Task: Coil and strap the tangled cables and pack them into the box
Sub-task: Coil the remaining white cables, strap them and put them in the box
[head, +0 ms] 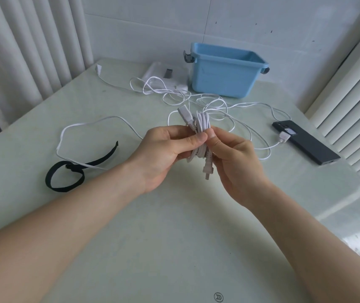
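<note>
Above the table (174, 237), the coiled cable (201, 125) sat between both hands. I judged it light and springy, likely to unwind if released, so its waist was the place to hold. The left hand (166, 149) gripped that waist, thumb across. The right hand (233, 158) pinched the coil beside it, with the plug (208, 169) dangling below. The black strap (65, 176) lay well off to the left, and the blue box (225, 71) stood behind.

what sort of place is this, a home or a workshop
Most likely a room in a home, though a small office is possible: a pale glossy table against a white wall, white curtains at the sides, and a black phone lying on it.
</note>
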Tool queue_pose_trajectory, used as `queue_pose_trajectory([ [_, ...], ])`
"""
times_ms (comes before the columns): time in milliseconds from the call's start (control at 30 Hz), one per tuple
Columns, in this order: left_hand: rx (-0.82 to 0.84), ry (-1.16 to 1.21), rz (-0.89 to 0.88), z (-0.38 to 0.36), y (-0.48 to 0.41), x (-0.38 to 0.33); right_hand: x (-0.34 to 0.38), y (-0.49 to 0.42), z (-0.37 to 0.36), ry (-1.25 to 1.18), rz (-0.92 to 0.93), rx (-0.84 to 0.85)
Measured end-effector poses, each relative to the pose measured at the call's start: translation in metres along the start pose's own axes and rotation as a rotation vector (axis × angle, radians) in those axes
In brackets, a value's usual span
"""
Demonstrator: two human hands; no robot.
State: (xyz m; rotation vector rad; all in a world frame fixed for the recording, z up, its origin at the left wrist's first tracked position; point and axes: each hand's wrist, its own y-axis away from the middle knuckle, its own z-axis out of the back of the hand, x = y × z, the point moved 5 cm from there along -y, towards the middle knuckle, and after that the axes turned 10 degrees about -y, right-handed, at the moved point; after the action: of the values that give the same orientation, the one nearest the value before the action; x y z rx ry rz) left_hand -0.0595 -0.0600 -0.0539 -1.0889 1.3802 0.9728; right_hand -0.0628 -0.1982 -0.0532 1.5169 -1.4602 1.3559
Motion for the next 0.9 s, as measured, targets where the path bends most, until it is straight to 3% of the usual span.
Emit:
queue_pose_trajectory([
  [133, -0.007, -0.040, -0.034, 0.003, -0.001, 0.000, 0.000, -0.002, 0.000, 0.113, 0.008, 0.042],
  [300, 0.009, -0.063, -0.035, 0.007, -0.004, 0.000, 0.000, -0.002, -0.002, 0.076, -0.049, 0.119],
  [533, 0.109, -0.086, -0.004, 0.000, -0.005, 0.008, 0.009, -0.003, 0.007, 0.287, 0.057, 0.012],
  [900, 0.048, -0.122, 0.086, 0.010, -0.010, 0.009, 0.021, -0.008, 0.020, 0.333, -0.069, -0.003],
])
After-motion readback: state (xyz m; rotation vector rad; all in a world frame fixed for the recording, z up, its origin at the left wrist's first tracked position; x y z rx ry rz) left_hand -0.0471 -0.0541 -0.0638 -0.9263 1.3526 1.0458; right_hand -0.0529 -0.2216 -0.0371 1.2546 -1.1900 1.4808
